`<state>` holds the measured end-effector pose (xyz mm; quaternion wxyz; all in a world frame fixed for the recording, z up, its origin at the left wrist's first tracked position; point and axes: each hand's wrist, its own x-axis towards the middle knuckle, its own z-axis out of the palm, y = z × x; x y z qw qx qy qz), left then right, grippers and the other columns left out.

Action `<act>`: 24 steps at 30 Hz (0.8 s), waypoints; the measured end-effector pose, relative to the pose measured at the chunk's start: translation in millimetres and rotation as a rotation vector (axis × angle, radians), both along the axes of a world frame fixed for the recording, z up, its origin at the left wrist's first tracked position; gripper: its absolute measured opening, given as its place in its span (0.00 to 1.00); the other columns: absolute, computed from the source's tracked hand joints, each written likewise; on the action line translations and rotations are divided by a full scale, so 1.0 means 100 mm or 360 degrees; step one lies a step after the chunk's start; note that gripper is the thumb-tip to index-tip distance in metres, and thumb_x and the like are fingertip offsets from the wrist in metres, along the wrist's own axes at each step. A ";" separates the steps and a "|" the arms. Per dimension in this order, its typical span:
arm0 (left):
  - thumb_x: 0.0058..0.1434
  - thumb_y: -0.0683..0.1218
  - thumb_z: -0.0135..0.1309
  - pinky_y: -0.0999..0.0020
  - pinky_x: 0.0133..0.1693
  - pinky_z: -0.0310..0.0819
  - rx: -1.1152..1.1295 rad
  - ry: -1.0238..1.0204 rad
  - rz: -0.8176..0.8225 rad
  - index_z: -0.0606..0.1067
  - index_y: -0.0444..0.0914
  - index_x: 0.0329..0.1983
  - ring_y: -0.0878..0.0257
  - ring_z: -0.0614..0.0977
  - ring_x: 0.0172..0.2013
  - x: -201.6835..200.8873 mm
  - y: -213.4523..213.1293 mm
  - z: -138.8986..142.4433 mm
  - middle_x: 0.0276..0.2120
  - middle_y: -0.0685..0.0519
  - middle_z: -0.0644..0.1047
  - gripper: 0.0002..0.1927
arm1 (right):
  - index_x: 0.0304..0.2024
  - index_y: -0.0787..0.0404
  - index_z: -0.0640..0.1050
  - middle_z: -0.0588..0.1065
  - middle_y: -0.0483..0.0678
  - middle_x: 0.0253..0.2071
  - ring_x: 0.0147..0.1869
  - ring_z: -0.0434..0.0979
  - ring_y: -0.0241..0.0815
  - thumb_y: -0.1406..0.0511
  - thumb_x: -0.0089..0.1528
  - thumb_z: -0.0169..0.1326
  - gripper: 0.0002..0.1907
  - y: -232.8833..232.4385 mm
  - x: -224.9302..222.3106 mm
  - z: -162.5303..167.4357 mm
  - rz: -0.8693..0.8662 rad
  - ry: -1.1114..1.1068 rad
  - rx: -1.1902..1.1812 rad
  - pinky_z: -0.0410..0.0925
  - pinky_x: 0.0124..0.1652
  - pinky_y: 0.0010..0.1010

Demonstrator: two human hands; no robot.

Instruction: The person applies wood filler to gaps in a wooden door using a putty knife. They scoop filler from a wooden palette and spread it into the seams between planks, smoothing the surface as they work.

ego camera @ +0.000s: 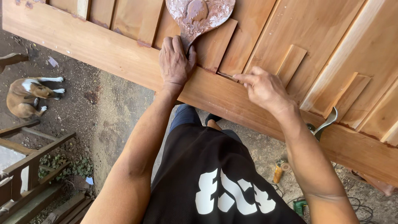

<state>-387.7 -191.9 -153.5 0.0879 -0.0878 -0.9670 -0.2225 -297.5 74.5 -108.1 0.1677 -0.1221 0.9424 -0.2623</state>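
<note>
My left hand (176, 62) grips the handle of a putty-smeared paddle (199, 14), fingers closed; my right hand (263, 87) pinches a small blade, I think, into the door's (232, 97) panel seam. A slip could gouge the wood. Below my right fingers lies a yellow tube (278, 172); no labels are legible.
</note>
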 end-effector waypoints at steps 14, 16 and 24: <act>0.64 0.53 0.60 0.52 0.47 0.70 0.0016 -0.0048 0.0001 0.67 0.36 0.48 0.46 0.74 0.46 0.01 0.00 0.00 0.43 0.43 0.69 0.20 | 0.58 0.58 0.81 0.70 0.50 0.34 0.27 0.69 0.36 0.73 0.66 0.54 0.18 -0.21 0.11 0.06 -0.0189 0.0039 0.0046 0.70 0.27 0.28; 0.64 0.53 0.59 0.52 0.46 0.69 0.0020 -0.0038 0.0004 0.67 0.36 0.49 0.45 0.74 0.46 0.01 0.00 0.00 0.43 0.43 0.69 0.20 | 0.57 0.56 0.81 0.70 0.49 0.34 0.26 0.69 0.38 0.72 0.65 0.55 0.18 -0.18 0.10 0.02 -0.0284 -0.0181 0.0039 0.70 0.25 0.30; 0.63 0.52 0.59 0.52 0.46 0.69 0.0011 -0.0041 0.0008 0.67 0.36 0.49 0.45 0.74 0.46 0.01 0.00 -0.01 0.43 0.43 0.69 0.21 | 0.59 0.59 0.80 0.70 0.52 0.37 0.29 0.68 0.37 0.73 0.64 0.56 0.20 -0.46 0.26 -0.14 -0.0394 0.0152 0.0113 0.69 0.26 0.25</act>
